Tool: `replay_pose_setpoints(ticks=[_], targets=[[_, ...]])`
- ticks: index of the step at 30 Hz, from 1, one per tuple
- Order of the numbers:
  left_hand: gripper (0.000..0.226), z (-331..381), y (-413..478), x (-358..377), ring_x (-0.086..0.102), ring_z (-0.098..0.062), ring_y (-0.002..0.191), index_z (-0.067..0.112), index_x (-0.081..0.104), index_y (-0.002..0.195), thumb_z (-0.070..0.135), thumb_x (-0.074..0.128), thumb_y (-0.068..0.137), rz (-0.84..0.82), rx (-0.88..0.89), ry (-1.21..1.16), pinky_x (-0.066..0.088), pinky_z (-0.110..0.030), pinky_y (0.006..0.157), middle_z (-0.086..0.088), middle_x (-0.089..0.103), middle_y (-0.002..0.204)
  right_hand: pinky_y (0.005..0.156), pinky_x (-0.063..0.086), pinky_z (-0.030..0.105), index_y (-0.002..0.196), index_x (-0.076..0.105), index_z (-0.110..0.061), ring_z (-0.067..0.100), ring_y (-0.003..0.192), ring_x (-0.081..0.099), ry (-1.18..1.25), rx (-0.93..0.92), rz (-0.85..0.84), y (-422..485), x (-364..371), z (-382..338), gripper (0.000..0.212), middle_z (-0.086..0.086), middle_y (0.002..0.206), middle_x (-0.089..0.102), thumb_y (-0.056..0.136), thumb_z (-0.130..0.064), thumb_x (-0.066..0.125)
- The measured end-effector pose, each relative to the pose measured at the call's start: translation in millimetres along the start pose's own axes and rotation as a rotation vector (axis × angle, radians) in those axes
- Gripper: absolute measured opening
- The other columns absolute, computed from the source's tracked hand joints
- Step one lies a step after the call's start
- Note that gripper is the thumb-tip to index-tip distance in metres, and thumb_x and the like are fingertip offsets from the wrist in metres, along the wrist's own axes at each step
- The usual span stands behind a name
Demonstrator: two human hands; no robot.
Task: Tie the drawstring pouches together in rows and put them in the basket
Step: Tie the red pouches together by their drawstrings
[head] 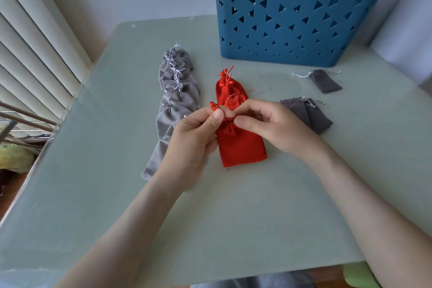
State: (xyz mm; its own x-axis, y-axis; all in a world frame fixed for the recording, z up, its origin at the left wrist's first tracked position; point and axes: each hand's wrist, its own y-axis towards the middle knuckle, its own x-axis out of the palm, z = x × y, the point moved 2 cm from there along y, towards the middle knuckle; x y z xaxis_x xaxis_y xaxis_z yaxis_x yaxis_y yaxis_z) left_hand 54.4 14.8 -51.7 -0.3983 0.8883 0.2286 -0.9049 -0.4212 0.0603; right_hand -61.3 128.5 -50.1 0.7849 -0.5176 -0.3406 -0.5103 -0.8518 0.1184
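On the table (pixel 210 217), a long row of pouches (pixel 177 105) lies left of centre, running near to far. Just right of it lies a short row of pouches (pixel 238 145). The left hand (pixel 194 142) and right hand (pixel 273 126) pinch its drawstring (pixel 214 105) above its middle. The basket (pixel 292 18) stands far right. In front of the basket lies the far loose pouch (pixel 326 80), then the near loose pouch (pixel 308 114).

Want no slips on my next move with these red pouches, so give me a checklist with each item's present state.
1. Left hand pinches the red satin cord: ok.
2. Right hand pinches the same cord at the row of red velvet pouches: ok.
3. Knot closed: cannot tell, the fingers hide it.
4. Tied row of light grey velvet pouches in the blue plastic basket with triangular holes: not ok, it lies on the table.
5. Dark grey pouches tied: not ok, they lie loose.
6. Basket upright: ok.
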Motion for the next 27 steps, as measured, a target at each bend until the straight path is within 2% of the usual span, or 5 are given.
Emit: replay_pose_setpoints(ticks=[2,4,18,23,27], targets=[[0.022,2,0,1,0.024,0.001,0.039,0.011,0.066,0.090,0.026,0.051,0.082,0.002,-0.015,-0.022,0.020,-0.011,0.037,0.004,0.049,0.060,0.076,0.043,0.027,0.085,0.067,-0.027,0.002,0.076,0.056,-0.036,-0.003,0.028,1,-4,2,0.001,-0.011,0.076,0.065,0.084,-0.027,0.067],[0.023,4,1,1,0.030,0.002,0.038,0.011,0.065,0.094,0.023,0.051,0.081,0.001,-0.026,-0.074,0.018,-0.010,0.036,0.009,0.061,0.066,0.072,0.040,0.022,0.078,0.064,-0.029,0.001,0.069,0.051,-0.085,-0.026,0.044,1,-8,2,0.014,-0.016,0.068,0.059,0.088,-0.019,0.064],[0.009,2,6,-4,0.050,-0.001,0.041,0.008,0.049,0.099,0.002,0.047,0.092,0.082,0.006,-0.087,0.037,-0.010,0.041,0.003,0.062,0.057,0.065,0.038,0.017,0.070,0.063,-0.015,0.001,0.061,0.050,-0.291,0.026,0.109,1,-11,2,0.020,-0.009,0.060,0.058,0.090,-0.016,0.062],[0.013,-11,6,-8,0.052,-0.020,0.069,0.014,0.059,0.087,0.024,0.064,0.081,0.075,-0.010,0.192,0.038,-0.033,0.067,0.003,0.067,0.068,0.058,0.030,0.022,0.063,0.049,-0.016,0.003,0.055,0.041,-0.057,0.150,0.128,3,-3,5,0.036,-0.009,0.057,0.046,0.098,-0.024,0.050],[0.010,-17,9,-9,0.056,-0.015,0.067,0.013,0.064,0.084,0.020,0.063,0.090,0.114,-0.057,0.149,0.041,-0.030,0.066,-0.001,0.066,0.073,0.056,0.034,0.020,0.075,0.054,-0.014,0.005,0.061,0.043,0.249,0.067,0.057,1,8,-3,0.017,-0.007,0.068,0.051,0.088,-0.022,0.047]])
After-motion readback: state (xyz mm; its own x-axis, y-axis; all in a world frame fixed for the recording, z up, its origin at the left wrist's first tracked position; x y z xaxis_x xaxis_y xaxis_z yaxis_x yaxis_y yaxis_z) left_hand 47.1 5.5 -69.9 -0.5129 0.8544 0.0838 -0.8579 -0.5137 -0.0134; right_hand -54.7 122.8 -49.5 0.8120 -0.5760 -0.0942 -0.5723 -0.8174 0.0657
